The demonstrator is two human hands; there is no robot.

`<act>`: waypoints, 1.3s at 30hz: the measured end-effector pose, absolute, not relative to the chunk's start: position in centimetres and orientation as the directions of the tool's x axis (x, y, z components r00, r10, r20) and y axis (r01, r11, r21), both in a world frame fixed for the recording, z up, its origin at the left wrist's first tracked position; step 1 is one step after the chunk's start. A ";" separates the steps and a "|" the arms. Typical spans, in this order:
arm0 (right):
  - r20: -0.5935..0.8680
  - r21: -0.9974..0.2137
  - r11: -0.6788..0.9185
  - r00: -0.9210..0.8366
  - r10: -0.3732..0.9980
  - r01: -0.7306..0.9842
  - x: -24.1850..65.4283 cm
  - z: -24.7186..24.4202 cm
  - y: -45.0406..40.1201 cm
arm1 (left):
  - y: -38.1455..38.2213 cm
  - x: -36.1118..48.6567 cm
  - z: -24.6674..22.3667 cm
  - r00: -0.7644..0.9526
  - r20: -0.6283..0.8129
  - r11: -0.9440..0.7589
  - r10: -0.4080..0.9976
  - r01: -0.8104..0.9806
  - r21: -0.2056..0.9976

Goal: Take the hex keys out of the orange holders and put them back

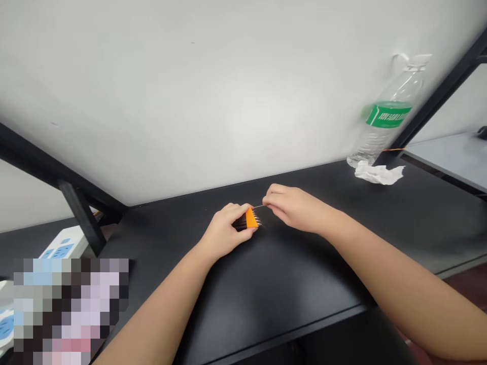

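Observation:
On the black tabletop, an orange holder (251,218) carries several thin dark rods with silvery tips pointing right; their exact kind is too small to tell. My left hand (227,228) is closed round it, thumb along the near side and fingers over the far side. From the holder's far upper corner a thin rod (259,206) runs to my right hand (286,204). My right fingers pinch that rod's right end, and the rest of that hand is curled just above the table. Most of the rods' left ends are hidden in my left palm.
A clear plastic bottle (391,114) with a green label stands against the white wall at the back right, a crumpled white tissue (378,173) before it. White power strips (66,243) lie at left, beside a blurred-out patch. Black metal frame bars (81,213) rise at both sides.

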State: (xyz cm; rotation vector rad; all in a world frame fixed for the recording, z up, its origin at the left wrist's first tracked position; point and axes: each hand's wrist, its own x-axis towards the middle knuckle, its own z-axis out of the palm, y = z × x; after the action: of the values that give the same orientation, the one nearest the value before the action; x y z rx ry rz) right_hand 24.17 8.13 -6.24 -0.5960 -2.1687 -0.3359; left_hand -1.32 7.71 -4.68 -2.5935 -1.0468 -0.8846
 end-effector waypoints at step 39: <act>0.799 -0.096 0.945 -0.541 0.261 0.314 23.5 -6.2 8.3 | 6.9 -0.8 -4.3 0.651 0.556 -0.778 0.517 0.628 -0.013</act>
State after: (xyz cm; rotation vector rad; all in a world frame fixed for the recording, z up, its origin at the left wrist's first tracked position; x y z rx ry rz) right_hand 23.46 8.35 -6.15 -0.4049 -2.1694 -0.0729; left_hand -0.79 6.88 -4.29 -2.6650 -0.9355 -0.8024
